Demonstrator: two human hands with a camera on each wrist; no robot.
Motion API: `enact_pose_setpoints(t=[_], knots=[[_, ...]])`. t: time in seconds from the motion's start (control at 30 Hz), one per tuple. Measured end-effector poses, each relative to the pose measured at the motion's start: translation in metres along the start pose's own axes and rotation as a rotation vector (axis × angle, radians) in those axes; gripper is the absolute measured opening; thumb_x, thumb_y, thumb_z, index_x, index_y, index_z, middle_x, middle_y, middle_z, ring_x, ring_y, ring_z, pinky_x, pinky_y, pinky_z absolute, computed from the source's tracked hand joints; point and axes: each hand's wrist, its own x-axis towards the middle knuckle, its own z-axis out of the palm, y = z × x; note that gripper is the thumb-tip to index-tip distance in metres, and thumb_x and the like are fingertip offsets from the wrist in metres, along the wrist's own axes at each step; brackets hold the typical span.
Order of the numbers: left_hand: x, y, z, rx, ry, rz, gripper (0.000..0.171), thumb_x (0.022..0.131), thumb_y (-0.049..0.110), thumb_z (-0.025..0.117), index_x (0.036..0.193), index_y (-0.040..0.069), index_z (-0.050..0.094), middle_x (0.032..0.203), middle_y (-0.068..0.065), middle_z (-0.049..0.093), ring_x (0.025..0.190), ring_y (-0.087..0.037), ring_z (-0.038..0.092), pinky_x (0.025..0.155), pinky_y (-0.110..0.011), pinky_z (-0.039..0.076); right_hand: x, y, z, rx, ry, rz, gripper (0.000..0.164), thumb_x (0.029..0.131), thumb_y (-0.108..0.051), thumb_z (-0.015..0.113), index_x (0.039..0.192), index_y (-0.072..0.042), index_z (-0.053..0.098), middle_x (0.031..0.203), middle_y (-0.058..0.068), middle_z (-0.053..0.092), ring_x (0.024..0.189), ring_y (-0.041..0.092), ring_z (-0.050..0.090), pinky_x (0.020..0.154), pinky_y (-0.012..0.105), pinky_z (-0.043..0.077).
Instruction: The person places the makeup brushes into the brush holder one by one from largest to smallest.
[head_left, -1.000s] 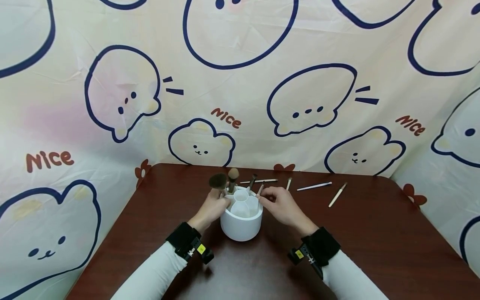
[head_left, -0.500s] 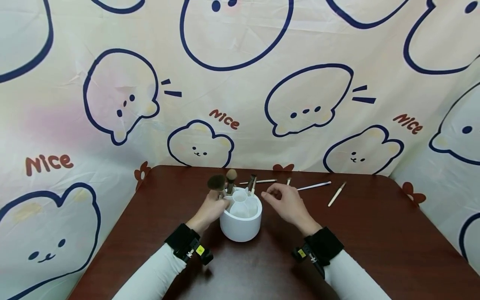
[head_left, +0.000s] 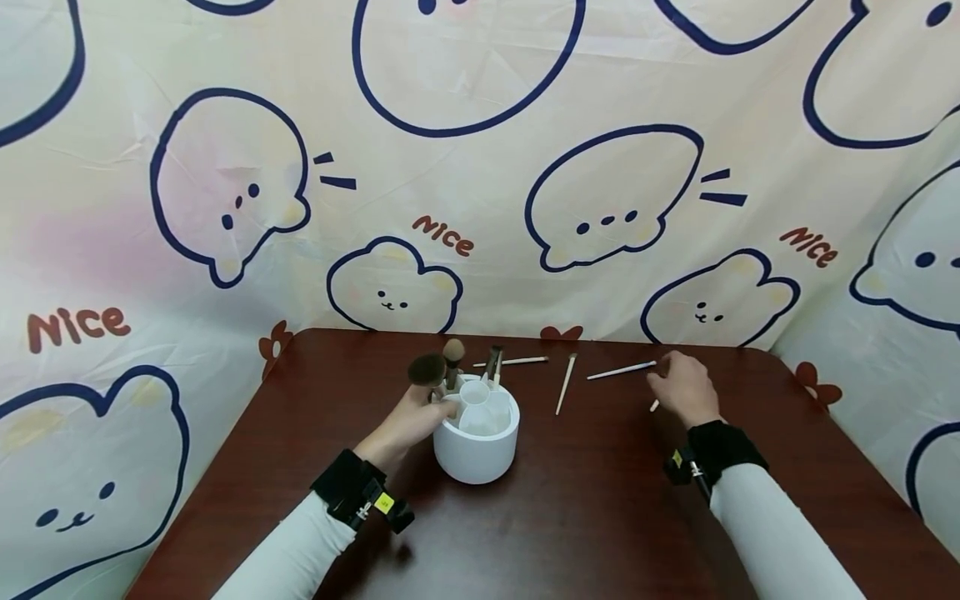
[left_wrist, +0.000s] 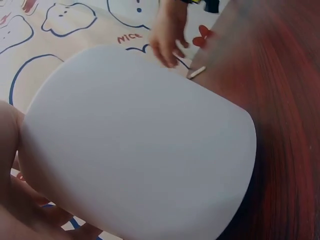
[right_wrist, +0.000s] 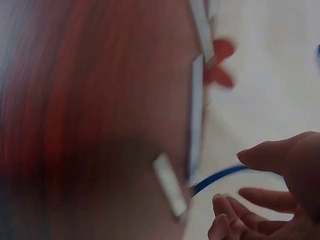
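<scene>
A round white brush holder (head_left: 476,457) with inner compartments stands on the table. My left hand (head_left: 403,422) grips its left side, thumb over the rim; in the left wrist view the holder's wall (left_wrist: 140,140) fills most of the picture. Upright in it are a wide dark makeup brush (head_left: 426,371), a tan-tipped brush (head_left: 453,350) and slimmer brushes (head_left: 497,368) at the back right. Far to the right, my right hand (head_left: 684,388) hovers over a short pale brush (head_left: 655,406), mostly hidden beneath it. In the right wrist view the fingers are loosely bent, apart from that brush (right_wrist: 170,185).
Between the holder and my right hand lie a bluish-white brush (head_left: 621,371) and a slim pale brush (head_left: 566,385). Another thin brush (head_left: 525,361) lies behind the holder. A cartoon-printed cloth (head_left: 495,200) hangs along the table's back edge.
My right hand has let go of a pale brush, which now stands in the holder, and has moved right to the short pale brush. The left hand keeps its grip on the holder.
</scene>
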Motion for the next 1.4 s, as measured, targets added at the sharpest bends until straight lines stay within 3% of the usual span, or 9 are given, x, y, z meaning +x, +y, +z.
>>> enact_pose_setpoints(t=[0.23,0.37,0.53,0.73,0.87,1.0,1.13,1.3,1.4], knots=[[0.000,-0.001,0.004,-0.030,0.025,-0.058,0.041,0.073,0.004,0.059,0.112,0.005,0.050,0.118,-0.010,0.044,0.109,-0.027,0.039,0.084,-0.041,0.032,0.012,0.036,0.007,-0.033,-0.077,0.175,0.025,0.085,-0.019,0.059,0.087,0.005,0.053,0.080,0.022,0.056,0.074,0.035,0.056,0.059,0.039,0.045],[0.000,-0.002,0.010,-0.026,0.054,-0.046,0.028,0.067,-0.001,0.055,0.093,0.004,0.046,0.107,-0.009,0.044,0.099,-0.026,0.041,0.076,-0.038,0.032,0.013,0.041,0.008,-0.029,-0.101,0.197,0.025,0.083,-0.014,0.059,0.089,0.009,0.052,0.077,0.023,0.055,0.069,0.034,0.056,0.056,0.037,0.045],[0.007,-0.006,0.012,0.000,0.068,-0.034,0.026,0.064,-0.005,0.051,0.089,0.003,0.047,0.109,-0.009,0.048,0.100,-0.025,0.043,0.076,-0.038,0.032,0.006,0.034,0.000,-0.023,-0.121,0.218,0.022,0.081,-0.009,0.058,0.090,0.010,0.051,0.077,0.023,0.054,0.068,0.034,0.055,0.055,0.037,0.045],[0.012,-0.010,0.010,0.042,0.056,-0.043,0.023,0.065,-0.006,0.049,0.086,0.002,0.045,0.107,-0.011,0.048,0.101,-0.027,0.041,0.076,-0.039,0.032,-0.002,0.011,-0.018,0.042,-0.067,0.116,0.021,0.084,-0.013,0.059,0.091,0.005,0.052,0.076,0.019,0.058,0.068,0.034,0.057,0.056,0.039,0.046],[0.014,-0.010,0.007,0.009,0.035,-0.046,0.041,0.065,-0.008,0.046,0.104,0.003,0.048,0.118,-0.010,0.047,0.107,-0.027,0.039,0.082,-0.040,0.031,0.010,0.010,-0.016,0.233,0.001,-0.084,0.027,0.090,-0.028,0.059,0.101,-0.004,0.055,0.078,0.011,0.063,0.068,0.026,0.060,0.058,0.040,0.045],[0.014,-0.009,0.006,-0.004,0.010,-0.044,0.057,0.064,-0.009,0.045,0.119,0.004,0.044,0.123,-0.010,0.044,0.109,-0.028,0.038,0.081,-0.042,0.030,-0.006,-0.027,-0.022,0.316,0.054,-0.245,0.040,0.092,-0.045,0.052,0.103,-0.008,0.061,0.080,0.007,0.066,0.064,0.019,0.062,0.055,0.038,0.045],[0.014,-0.007,0.007,-0.020,-0.016,-0.035,0.069,0.063,-0.011,0.045,0.130,0.006,0.041,0.129,-0.009,0.044,0.111,-0.027,0.038,0.083,-0.042,0.030,-0.042,-0.096,-0.034,0.338,0.091,-0.341,0.037,0.094,-0.037,0.052,0.100,-0.003,0.064,0.080,0.012,0.068,0.064,0.015,0.063,0.052,0.031,0.047],[0.011,-0.006,0.007,-0.040,-0.030,-0.042,0.069,0.063,-0.011,0.044,0.129,0.005,0.043,0.130,-0.008,0.045,0.112,-0.025,0.039,0.085,-0.040,0.032,-0.059,-0.139,-0.020,0.556,-0.009,-0.425,0.023,0.093,-0.024,0.058,0.106,-0.005,0.061,0.086,0.011,0.069,0.071,0.016,0.067,0.060,0.028,0.053],[0.009,-0.004,0.006,-0.045,-0.017,-0.043,0.066,0.061,-0.012,0.043,0.125,0.005,0.046,0.127,-0.009,0.046,0.110,-0.026,0.039,0.084,-0.041,0.031,-0.065,-0.155,-0.005,0.643,-0.079,-0.436,0.022,0.093,-0.026,0.057,0.105,-0.008,0.062,0.086,0.010,0.069,0.073,0.022,0.067,0.063,0.032,0.053]])
